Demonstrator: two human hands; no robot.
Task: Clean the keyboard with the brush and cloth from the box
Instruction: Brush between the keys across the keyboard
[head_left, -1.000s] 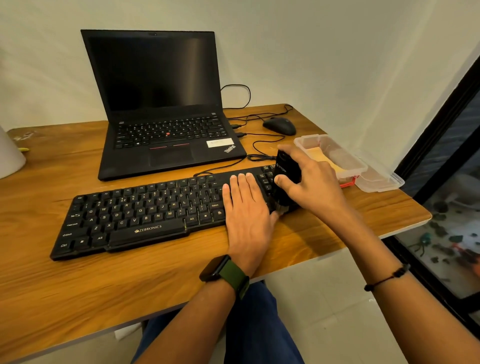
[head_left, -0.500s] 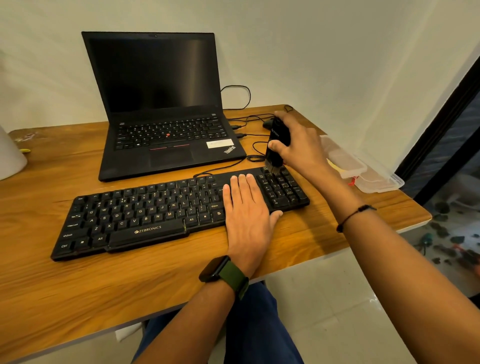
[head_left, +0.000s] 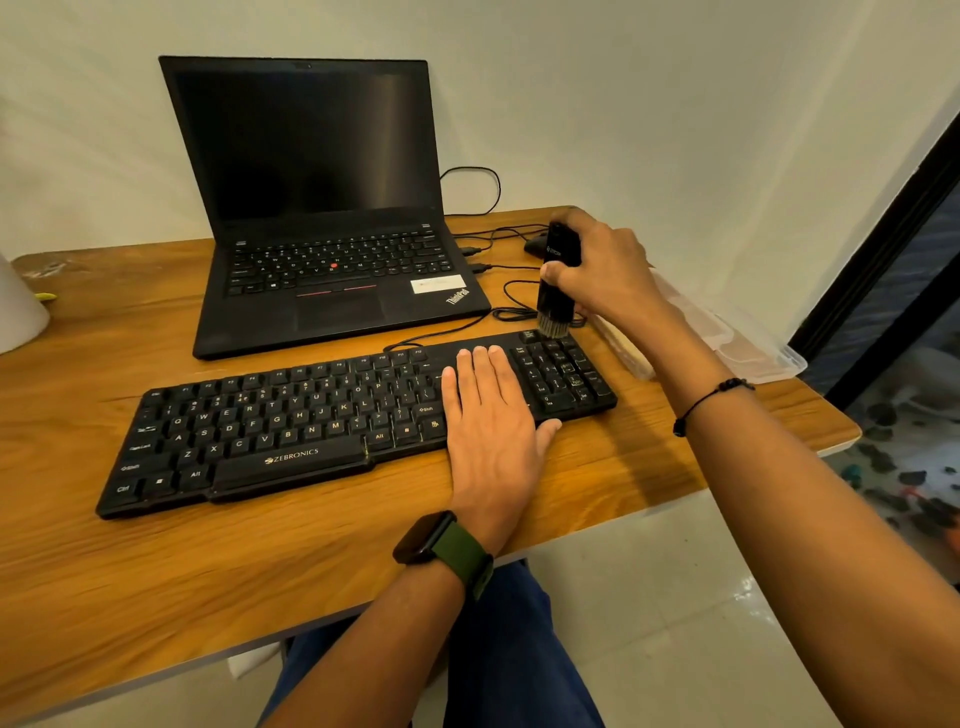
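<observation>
Gripping the black brush (head_left: 558, 275) upright, the right hand (head_left: 605, 270) has its fingers and thumb wrapped round the handle, bristles pointing down and meeting the far right corner of the black keyboard (head_left: 291, 431), above the number pad. The left hand (head_left: 491, 431) lies flat with straight fingers close together, palm down on the keys just left of the number pad, its thumb off the near edge on the wooden desk (head_left: 156, 571); it holds nothing. The two hands are apart, the brush at about 1 o'clock from the left hand. A green-strapped watch (head_left: 444, 545) sits on the left wrist and a thin dark cord bracelet (head_left: 711, 400) on the right.

The keyboard lies across the middle of the desk, slightly skewed, its right end farther from the viewer. At 12 o'clock from it stands an open black laptop (head_left: 322, 218) with a dark screen. At 3 o'clock from the brush, partly hidden by the right forearm, lies the clear plastic box (head_left: 748, 348) near the desk's right edge; whether the cloth is in it I cannot tell. A dark mouse (head_left: 535, 244) peeks out just left of the brush top, with black cables (head_left: 511, 312) looping between laptop and keyboard. At 9 o'clock, on the desk's left edge, stands a white object (head_left: 18, 312), cut off
</observation>
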